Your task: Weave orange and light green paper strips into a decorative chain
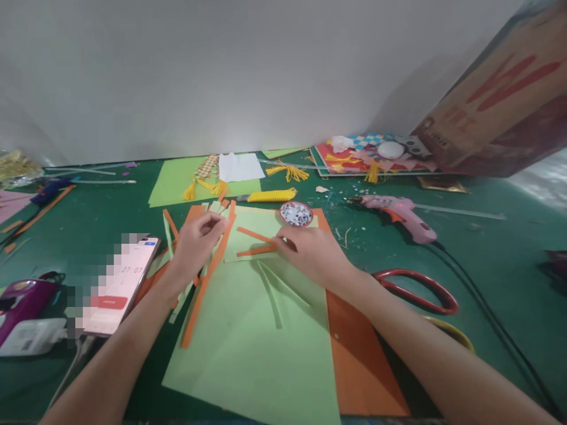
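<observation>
Two orange strips (256,251) fan out from the right hand (305,251), whose grip pinches them, probably to control both together, over green paper (266,369) between the tabletop's (487,254) near and far edges, while what the left hand's (194,245) grip holds I cannot tell.

between the fingertips of your right hand (310,254) you pinch two narrow orange paper ends (256,235), which spread out to the left in a slim v; your fingers hide whether they belong to one folded strip or two. near the fingertips of your left hand (197,242) is the upper part of a long orange strip (200,298), flat and straight, slanting down toward you along the left side of the pale green sheet (248,360). beside it, partly under your left hand, pale green strips (179,305) lie loosely crossed with orange ones. a pale green v-shaped strip (272,292) lies on the sheet, its two legs spread toward you.
</observation>
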`<action>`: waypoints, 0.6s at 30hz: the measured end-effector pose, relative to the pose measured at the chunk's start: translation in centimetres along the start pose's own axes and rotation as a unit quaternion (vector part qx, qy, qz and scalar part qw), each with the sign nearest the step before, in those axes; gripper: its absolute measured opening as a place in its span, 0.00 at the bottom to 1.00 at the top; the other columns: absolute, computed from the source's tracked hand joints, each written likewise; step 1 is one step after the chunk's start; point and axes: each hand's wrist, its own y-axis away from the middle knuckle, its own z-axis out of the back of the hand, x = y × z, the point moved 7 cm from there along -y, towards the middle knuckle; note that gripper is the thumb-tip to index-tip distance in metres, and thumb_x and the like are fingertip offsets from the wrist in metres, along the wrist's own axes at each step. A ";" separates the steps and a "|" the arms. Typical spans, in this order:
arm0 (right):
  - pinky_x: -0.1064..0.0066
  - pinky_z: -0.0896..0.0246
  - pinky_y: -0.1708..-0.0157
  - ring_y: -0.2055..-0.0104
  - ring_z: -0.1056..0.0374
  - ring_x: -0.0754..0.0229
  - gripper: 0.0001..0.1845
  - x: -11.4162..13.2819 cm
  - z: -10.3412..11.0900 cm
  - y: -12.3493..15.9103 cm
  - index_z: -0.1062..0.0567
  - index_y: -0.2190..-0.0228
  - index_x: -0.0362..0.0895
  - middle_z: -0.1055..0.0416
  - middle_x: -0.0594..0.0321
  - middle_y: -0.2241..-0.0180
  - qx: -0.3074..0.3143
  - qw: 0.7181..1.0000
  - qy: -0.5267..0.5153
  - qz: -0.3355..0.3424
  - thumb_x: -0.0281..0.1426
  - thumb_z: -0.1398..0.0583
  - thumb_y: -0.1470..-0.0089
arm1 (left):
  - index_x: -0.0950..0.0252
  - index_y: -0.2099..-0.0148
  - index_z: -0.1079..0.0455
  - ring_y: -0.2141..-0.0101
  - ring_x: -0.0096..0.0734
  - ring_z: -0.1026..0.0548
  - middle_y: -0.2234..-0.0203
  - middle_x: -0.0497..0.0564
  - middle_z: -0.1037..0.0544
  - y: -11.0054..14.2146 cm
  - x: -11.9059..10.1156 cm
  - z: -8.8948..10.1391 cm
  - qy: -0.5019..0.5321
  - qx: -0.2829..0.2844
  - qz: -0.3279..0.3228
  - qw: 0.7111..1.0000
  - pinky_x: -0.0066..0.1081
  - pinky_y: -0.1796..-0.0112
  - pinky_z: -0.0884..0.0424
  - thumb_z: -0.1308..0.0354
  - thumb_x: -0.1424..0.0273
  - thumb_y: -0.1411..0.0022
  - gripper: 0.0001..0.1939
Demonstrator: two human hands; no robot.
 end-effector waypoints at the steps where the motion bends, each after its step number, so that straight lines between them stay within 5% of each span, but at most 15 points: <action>1: 0.72 0.56 0.77 0.74 0.35 0.61 0.15 0.0 0.0 0.0 0.26 0.72 0.43 0.27 0.59 0.75 -0.003 0.999 -0.036 -0.005 0.33 0.49 0.42 | 0.64 0.72 0.34 0.81 0.22 0.38 0.83 0.43 0.36 0.1 -0.2 -0.5 0.034 0.024 0.003 0.999 0.24 0.77 0.40 0.47 0.64 0.44 0.09; 5: 0.74 0.53 0.76 0.77 0.40 0.65 0.14 0.4 0.1 0.1 0.27 0.73 0.42 0.30 0.63 0.78 -0.011 0.979 -0.204 0.002 0.35 0.48 0.43 | 0.64 0.74 0.36 0.82 0.21 0.42 0.85 0.41 0.40 0.8 -0.8 -1.9 0.093 0.069 0.006 0.993 0.23 0.79 0.43 0.45 0.64 0.44 0.11; 9: 0.75 0.53 0.80 0.81 0.44 0.68 0.15 1.4 -0.1 0.3 0.29 0.72 0.43 0.40 0.71 0.84 0.020 0.926 -0.377 0.012 0.41 0.45 0.45 | 0.64 0.73 0.34 0.80 0.21 0.40 0.82 0.43 0.36 1.6 -1.7 -3.1 0.074 0.116 -0.035 0.990 0.24 0.78 0.42 0.46 0.62 0.43 0.12; 13: 0.76 0.54 0.80 0.82 0.48 0.71 0.20 2.1 0.2 0.5 0.39 0.84 0.43 0.44 0.72 0.86 0.019 0.911 -0.412 0.024 0.38 0.45 0.46 | 0.64 0.73 0.34 0.79 0.22 0.39 0.80 0.44 0.33 2.3 -2.3 -3.9 0.037 0.157 -0.079 0.984 0.24 0.76 0.41 0.47 0.62 0.41 0.13; 18: 0.76 0.54 0.80 0.82 0.48 0.71 0.20 1.8 0.5 0.4 0.39 0.86 0.42 0.43 0.71 0.87 0.000 0.911 -0.411 0.027 0.34 0.45 0.46 | 0.64 0.73 0.35 0.78 0.23 0.36 0.80 0.44 0.32 2.0 -1.9 -3.5 0.019 0.143 -0.068 0.987 0.25 0.75 0.40 0.47 0.61 0.42 0.13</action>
